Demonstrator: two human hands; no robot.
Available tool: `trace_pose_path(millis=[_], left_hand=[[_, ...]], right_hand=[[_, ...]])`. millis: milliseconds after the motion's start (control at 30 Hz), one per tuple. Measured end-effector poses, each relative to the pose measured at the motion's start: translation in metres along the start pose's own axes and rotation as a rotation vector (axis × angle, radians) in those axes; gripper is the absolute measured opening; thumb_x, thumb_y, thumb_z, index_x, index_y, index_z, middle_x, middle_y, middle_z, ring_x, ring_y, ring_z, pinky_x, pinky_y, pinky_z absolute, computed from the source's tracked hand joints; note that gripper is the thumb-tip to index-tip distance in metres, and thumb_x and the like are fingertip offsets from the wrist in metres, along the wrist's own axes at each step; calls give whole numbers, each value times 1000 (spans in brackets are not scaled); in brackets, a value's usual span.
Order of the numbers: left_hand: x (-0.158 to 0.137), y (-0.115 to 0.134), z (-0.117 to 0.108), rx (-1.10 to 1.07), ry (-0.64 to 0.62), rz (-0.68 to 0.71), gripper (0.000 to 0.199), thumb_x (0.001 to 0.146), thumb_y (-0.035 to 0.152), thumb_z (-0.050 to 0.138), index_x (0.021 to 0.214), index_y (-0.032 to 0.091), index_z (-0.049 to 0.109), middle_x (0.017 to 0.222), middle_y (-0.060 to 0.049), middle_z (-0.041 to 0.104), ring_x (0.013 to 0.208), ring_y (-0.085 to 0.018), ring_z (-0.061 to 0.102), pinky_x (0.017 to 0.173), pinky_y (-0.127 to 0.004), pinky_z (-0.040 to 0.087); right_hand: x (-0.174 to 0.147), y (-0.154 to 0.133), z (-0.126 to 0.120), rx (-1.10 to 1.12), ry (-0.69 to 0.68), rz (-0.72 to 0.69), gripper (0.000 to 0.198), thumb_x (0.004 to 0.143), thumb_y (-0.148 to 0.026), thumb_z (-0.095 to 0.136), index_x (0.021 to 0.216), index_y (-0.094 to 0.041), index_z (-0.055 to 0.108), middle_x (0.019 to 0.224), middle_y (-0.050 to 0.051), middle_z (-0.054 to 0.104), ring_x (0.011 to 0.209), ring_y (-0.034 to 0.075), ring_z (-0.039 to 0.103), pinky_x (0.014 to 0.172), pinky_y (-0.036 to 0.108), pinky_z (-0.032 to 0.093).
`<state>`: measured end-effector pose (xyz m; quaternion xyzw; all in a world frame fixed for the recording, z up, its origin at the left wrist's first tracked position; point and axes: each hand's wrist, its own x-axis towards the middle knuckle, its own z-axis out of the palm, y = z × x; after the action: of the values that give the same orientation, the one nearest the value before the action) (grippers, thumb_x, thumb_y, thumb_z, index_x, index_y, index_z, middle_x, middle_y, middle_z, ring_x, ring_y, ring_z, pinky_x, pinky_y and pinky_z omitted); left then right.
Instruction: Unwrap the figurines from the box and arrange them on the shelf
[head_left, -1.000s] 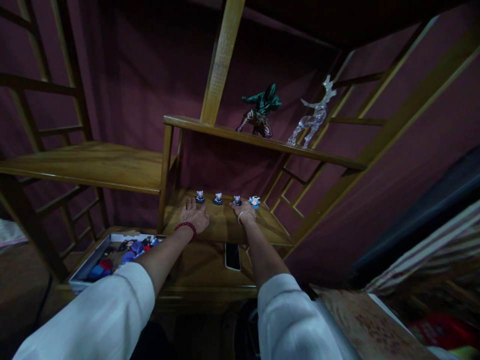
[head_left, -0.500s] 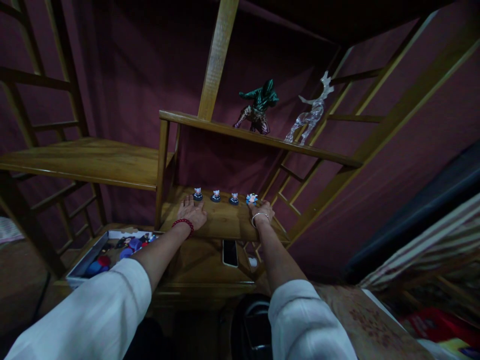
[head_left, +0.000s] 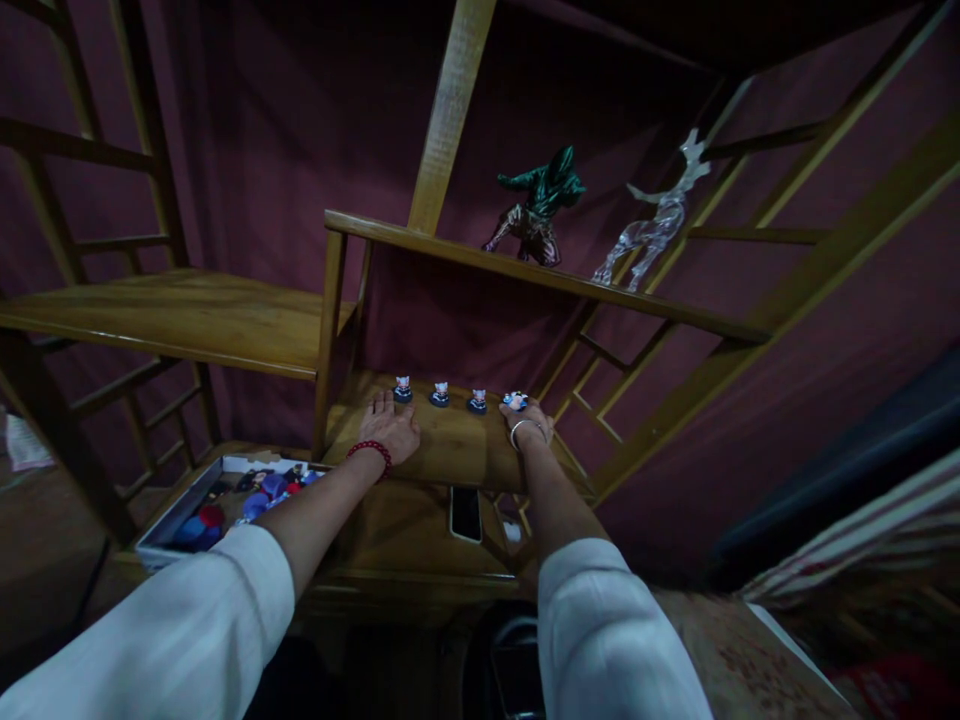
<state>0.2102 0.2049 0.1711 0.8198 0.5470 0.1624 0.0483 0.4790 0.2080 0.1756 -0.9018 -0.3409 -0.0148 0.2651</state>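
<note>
Three small pale figurines with dark round bases stand in a row on the lower shelf (head_left: 450, 445): a left figurine (head_left: 403, 389), a middle figurine (head_left: 439, 394) and a right one (head_left: 478, 401). At the right end of the row, a blue-and-white figurine (head_left: 514, 400) is in the fingers of my right hand (head_left: 532, 420), which partly hides it. My left hand (head_left: 391, 424), with a red bead bracelet at the wrist, lies on the shelf with fingers stretched out, just in front of the left figurine. It holds nothing.
A green hooded figure (head_left: 541, 205) and a clear deer ornament (head_left: 652, 230) stand on the upper shelf (head_left: 450, 246). Below, a phone (head_left: 466, 514) lies on the wooden surface. A shallow box (head_left: 154, 545) of colourful small items sits at left. Wooden lattice borders the right.
The view has shifted slightly, moving the shelves a little rightward in the picture. The blue-and-white figurine looks more tilted in my right hand. My left hand stays by the left figurine.
</note>
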Motion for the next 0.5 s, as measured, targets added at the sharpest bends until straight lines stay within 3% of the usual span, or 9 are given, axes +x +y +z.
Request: trace_pose_path(millis=[500], left_hand=[[0,1,-1,-4,-3,-6,51,82,37,34,130,23,45,142,-10,34,131,-30,25,107,-42,17]], right_hand=[[-6,8,-3,17,-10,-162,42,71,-39,60,108,-19,56,110,10,62,105,24,56,90,34,38]])
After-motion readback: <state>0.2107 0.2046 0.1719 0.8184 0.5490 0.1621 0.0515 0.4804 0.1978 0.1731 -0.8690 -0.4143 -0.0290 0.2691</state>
